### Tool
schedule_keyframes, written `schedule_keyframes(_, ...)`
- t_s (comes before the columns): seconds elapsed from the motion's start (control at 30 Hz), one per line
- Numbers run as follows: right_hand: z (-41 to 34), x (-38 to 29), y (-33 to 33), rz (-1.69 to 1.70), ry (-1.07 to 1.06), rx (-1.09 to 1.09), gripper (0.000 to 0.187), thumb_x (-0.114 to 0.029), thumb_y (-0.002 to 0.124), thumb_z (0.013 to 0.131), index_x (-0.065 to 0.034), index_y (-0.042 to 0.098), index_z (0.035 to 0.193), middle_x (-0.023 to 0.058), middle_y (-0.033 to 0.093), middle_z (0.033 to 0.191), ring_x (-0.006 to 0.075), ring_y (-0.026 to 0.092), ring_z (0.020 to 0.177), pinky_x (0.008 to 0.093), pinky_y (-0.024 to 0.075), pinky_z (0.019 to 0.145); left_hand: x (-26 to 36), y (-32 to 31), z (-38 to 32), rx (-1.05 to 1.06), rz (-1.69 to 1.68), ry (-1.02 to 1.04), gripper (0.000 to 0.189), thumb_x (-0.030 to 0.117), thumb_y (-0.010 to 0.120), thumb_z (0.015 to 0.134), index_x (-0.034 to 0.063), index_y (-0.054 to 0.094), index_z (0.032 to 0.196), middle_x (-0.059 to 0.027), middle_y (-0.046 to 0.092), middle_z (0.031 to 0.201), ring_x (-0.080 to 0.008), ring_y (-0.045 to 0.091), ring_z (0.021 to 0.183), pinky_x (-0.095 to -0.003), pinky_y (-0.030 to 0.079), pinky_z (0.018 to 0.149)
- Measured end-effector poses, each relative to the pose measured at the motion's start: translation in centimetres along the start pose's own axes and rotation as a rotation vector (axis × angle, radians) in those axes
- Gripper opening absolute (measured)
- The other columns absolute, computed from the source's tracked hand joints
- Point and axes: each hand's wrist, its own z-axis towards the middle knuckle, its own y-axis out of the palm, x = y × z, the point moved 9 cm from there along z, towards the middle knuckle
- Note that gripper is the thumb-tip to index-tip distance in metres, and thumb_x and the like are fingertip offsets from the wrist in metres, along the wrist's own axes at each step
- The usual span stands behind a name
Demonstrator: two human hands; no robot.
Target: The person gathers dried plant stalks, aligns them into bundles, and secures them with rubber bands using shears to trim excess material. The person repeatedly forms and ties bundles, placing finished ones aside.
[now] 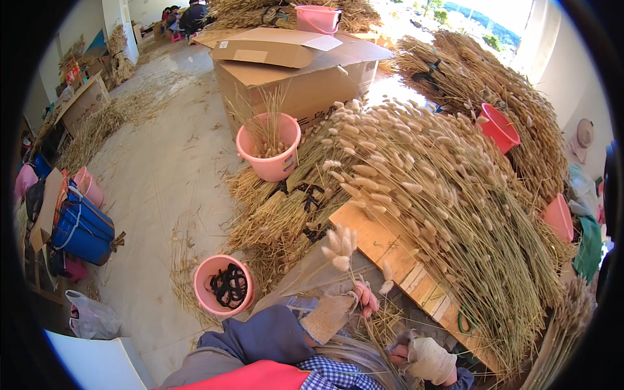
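My left hand [336,312], in a knit glove with bare fingertips, grips a small bunch of dried bunny-tail grass. Its pale fluffy heads [340,246] stand upright above the fingers, and the stems run down towards my right hand. A single loose grass head [386,278] shows just right of the left fingertips. My right hand [424,356], also gloved, is curled by the lower stems; whether it grips them is unclear. Beyond both hands lies a wooden board [375,243], with a large heap of bunny-tail grass [438,209] resting over it. Green-handled scissors [464,324] seem to lie on the board's edge.
A pink bucket [200,285] with black ties stands on the floor at left. Another pink bucket [270,168] holding grass rests on tied bundles [265,212]. Behind them is a big cardboard box [292,97]. A blue bin [83,229] is far left. People [192,19] sit at the back.
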Motion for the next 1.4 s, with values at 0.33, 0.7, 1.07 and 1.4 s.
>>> schedule_keyframes(0.33, -2.7, 7.7, -6.7, 0.089, 0.305, 0.416, 0.009, -0.008, 0.065, 0.087, -0.0012, 0.068, 0.081, 0.011, 0.063, 0.067, 0.02, 0.065, 0.061, 0.0315, 0.0495, 0.056, -0.1, -0.4, 0.4, 0.092, -0.015, 0.014, 0.022, 0.02, 0.06, 0.094, 0.0026, 0.052, 0.084, -0.0172, 0.058, 0.085, -0.0253, 0.054, 0.073, -0.0369, 0.045, 0.078)
schedule_keyframes(0.7, 0.0, 1.9, -4.1, 0.057, 0.032, 0.425, 0.011, -0.012, 0.074, 0.078, -0.0093, 0.07, 0.088, 0.0122, 0.064, 0.084, 0.0309, 0.062, 0.081, 0.0383, 0.0499, 0.072, -1.0, -0.8, 0.6, 0.114, -0.018, -0.039, 0.022, 0.019, 0.056, 0.098, -0.0001, 0.056, 0.087, -0.0196, 0.062, 0.09, -0.0239, 0.056, 0.073, -0.0355, 0.048, 0.075)
schedule_keyframes(1.07, 3.4, 1.3, 2.4, 0.225, 0.05, 0.186, 0.015, -0.022, 0.069, 0.087, -0.0106, 0.068, 0.096, 0.0119, 0.064, 0.09, 0.0331, 0.061, 0.083, 0.0407, 0.0491, 0.073, -0.8, 0.2, 0.3, 0.01, 0.059, -0.103, 0.03, 0.026, 0.058, 0.098, -0.0034, 0.061, 0.101, -0.0218, 0.065, 0.097, -0.022, 0.059, 0.075, -0.033, 0.048, 0.072)
schedule_keyframes(1.4, 2.4, 2.4, 0.6, 0.273, 0.076, 0.258, 0.015, -0.019, 0.068, 0.088, -0.0066, 0.069, 0.095, 0.0137, 0.064, 0.091, 0.0318, 0.06, 0.084, 0.0399, 0.0485, 0.073, 0.3, 2.8, 0.0, -0.081, 0.221, -0.12, 0.04, 0.036, 0.057, 0.098, -0.0028, 0.065, 0.098, -0.0129, 0.062, 0.093, -0.0187, 0.055, 0.08, -0.0316, 0.046, 0.076)
